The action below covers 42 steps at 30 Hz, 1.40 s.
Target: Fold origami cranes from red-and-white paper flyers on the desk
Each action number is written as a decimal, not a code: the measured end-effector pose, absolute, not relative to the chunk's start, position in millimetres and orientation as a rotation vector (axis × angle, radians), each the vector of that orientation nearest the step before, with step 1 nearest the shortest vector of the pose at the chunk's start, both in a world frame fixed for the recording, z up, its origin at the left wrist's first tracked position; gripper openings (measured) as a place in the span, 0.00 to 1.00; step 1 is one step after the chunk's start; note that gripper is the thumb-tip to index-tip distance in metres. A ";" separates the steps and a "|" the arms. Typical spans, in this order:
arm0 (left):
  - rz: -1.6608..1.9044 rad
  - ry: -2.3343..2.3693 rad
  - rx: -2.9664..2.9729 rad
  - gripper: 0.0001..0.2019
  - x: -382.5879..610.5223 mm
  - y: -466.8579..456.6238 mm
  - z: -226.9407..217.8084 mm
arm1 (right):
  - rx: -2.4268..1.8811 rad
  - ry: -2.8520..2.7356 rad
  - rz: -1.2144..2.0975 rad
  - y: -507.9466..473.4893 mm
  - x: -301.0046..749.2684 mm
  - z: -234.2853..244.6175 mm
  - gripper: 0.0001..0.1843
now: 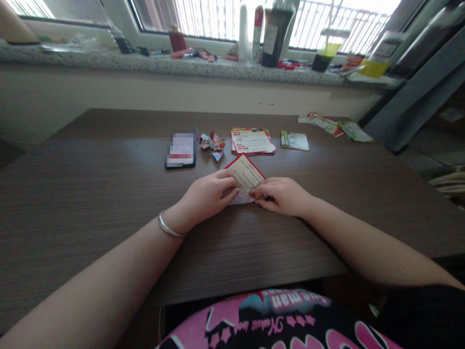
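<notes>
A printed paper card (246, 173) with a red edge lies turned like a diamond on the table in front of me, its lower part folded over or overlapped by a pale flap. My left hand (216, 194) wears a silver bangle at the wrist and pinches the card's left side. Opposite it, my right hand (281, 195) has its fingers closed on the card's lower right edge. Just beyond are a stack of similar red-edged cards (253, 140) and several small folded paper pieces (213, 143).
A phone (180, 149) lies left of the folded pieces. Green-and-white cards (294, 141) sit right of the stack, with more colourful packets (327, 124) at the far right. Bottles and a dark container (274, 39) stand along the granite windowsill (145, 63) behind the brown table (90, 194).
</notes>
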<state>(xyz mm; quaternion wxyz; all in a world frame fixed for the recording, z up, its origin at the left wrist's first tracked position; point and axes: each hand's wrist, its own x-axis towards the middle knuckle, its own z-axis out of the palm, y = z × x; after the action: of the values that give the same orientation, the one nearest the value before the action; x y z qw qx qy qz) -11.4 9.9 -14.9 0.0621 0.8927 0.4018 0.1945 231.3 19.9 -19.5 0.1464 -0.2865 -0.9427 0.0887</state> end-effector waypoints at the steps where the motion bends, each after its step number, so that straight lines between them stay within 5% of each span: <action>1: 0.600 1.191 2.691 0.10 -11.9 11.5 -16.2 | -0.829 -2.710 0.270 20.4 231.7 -19.8 0.08; 23: 0.306 1.453 2.874 0.12 -13.6 17.4 -17.6 | -0.861 -2.641 0.157 23.2 231.5 -25.3 0.10; 42: 0.433 1.415 2.746 0.11 -17.5 26.2 -25.4 | -0.903 -2.670 -0.059 24.7 236.2 -30.2 0.14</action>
<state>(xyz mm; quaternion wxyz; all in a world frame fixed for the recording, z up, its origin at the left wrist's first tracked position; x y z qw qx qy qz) -17.5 26.2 -25.4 0.0111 0.8803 0.4535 0.1387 236.2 24.7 -30.2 0.1607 -0.3161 -0.9348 -0.0206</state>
